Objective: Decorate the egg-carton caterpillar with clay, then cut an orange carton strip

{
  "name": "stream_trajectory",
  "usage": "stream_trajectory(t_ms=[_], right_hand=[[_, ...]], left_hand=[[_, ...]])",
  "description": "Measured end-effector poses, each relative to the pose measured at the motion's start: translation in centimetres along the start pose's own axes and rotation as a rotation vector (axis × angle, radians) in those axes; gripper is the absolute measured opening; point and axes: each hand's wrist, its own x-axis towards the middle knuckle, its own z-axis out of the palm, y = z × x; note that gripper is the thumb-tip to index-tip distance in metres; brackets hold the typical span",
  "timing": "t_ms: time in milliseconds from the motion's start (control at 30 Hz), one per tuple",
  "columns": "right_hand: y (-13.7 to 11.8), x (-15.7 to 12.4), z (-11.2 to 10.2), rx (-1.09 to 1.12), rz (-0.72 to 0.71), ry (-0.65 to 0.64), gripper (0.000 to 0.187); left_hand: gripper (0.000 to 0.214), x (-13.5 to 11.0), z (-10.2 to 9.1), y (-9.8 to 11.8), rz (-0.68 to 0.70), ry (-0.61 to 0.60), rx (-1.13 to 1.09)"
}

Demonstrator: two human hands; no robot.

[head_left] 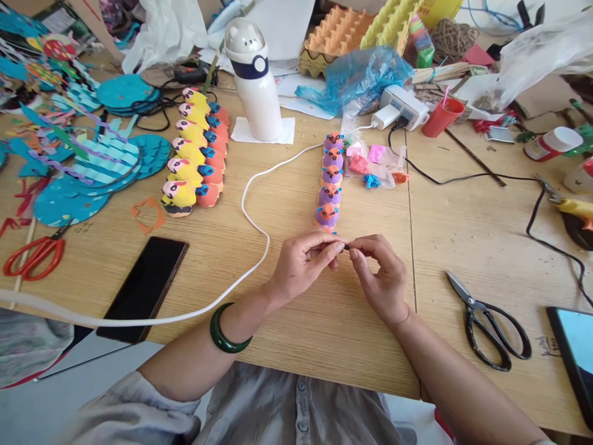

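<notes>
My left hand and my right hand meet above the table, fingertips nearly touching. Both are closed in a pinch on a tiny dark piece, which looks like black modelling clay. Just beyond the fingers lies a strip of egg-carton cups covered in purple and orange, with small faces; my left hand hides its near end. To its right are bags of pink clay and a blue lump of clay. Farther left lie a yellow-and-pink strip and an orange-and-blue strip side by side.
Black-handled scissors lie right of my hands, near a tablet. A phone, a white cable and red-handled scissors are left. Behind stand a white bottle, a red cup and egg trays.
</notes>
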Motion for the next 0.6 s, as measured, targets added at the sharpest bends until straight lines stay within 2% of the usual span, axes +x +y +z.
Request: stream_trajectory(t_ms=[233, 333, 467, 600], right_hand=[[0.12, 0.1, -0.18, -0.116, -0.167, -0.013, 0.016], [0.25, 0.16, -0.23, -0.148, -0.2, -0.009, 0.017], [0.35, 0.12, -0.15, -0.131, -0.181, -0.005, 0.015], [0.25, 0.05, -0.01, -0.085, -0.063, -0.017, 0.01]], left_hand=[[0.019, -0.08, -0.03, 0.25, 0.011, -0.003, 0.029], [0.024, -0.1, -0.02, 0.4, -0.03, -0.029, 0.009], [0.018, -0.04, 0.0, 0.22, -0.039, -0.034, -0.03], [0.014, -0.03, -0.05, -0.16, 0.002, -0.028, 0.001]])
